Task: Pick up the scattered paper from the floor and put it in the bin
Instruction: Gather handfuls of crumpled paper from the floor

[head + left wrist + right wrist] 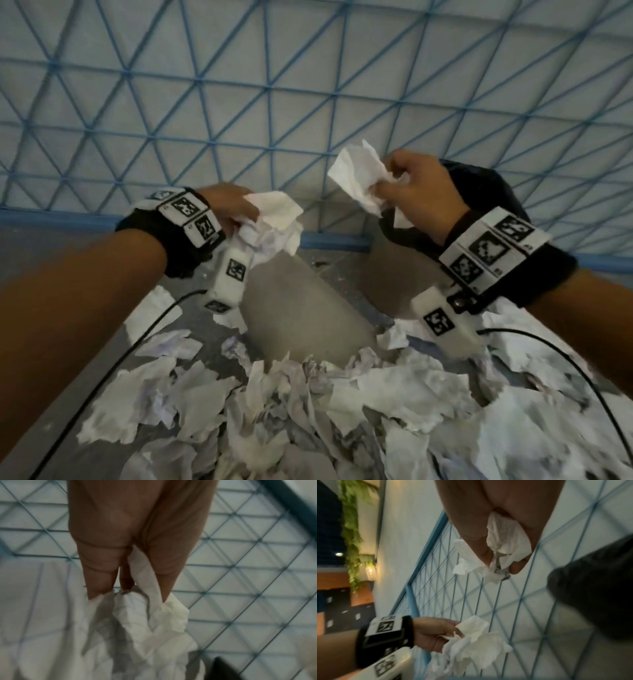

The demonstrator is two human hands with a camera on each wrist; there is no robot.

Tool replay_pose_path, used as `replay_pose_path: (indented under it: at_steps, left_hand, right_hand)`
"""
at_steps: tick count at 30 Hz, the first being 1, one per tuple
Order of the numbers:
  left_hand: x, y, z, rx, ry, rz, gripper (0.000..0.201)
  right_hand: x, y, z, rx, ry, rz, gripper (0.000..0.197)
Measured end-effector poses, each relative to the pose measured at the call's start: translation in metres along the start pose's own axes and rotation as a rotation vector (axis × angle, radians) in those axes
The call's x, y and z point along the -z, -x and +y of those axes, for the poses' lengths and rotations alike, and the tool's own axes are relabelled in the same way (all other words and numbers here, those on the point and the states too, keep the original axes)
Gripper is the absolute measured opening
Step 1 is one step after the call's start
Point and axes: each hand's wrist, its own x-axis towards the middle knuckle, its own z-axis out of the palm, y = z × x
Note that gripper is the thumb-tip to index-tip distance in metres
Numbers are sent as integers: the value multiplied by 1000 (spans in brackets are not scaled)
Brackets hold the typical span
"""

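Observation:
My left hand (248, 216) is raised and grips a crumpled wad of white paper (275, 222); the left wrist view shows its fingers (101, 577) curled into that paper (137, 622). To the right and slightly higher, my right hand (387, 181) pinches another crumpled white paper (358, 180), which also shows between its fingers in the right wrist view (503, 540). Just behind the right hand is a dark, black-lined bin (486, 181), blurred at the right edge of the right wrist view (590, 588). Many torn and crumpled papers (342, 411) lie in a heap on the floor below both hands.
A pale wall panel with a blue triangular grid (308, 102) stands close ahead, with a blue strip along its base. Two grey, rounded shapes (301, 308) rise from the floor between the hands. Black cables (102, 377) trail from both wrist cameras.

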Motion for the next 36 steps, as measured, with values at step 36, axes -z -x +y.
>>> replay_pose_path:
  at_steps: [36]
  left_hand:
    - [5, 6, -126, 28, -639, 113, 57]
  right_hand:
    - [-160, 47, 42, 304, 358, -658, 35]
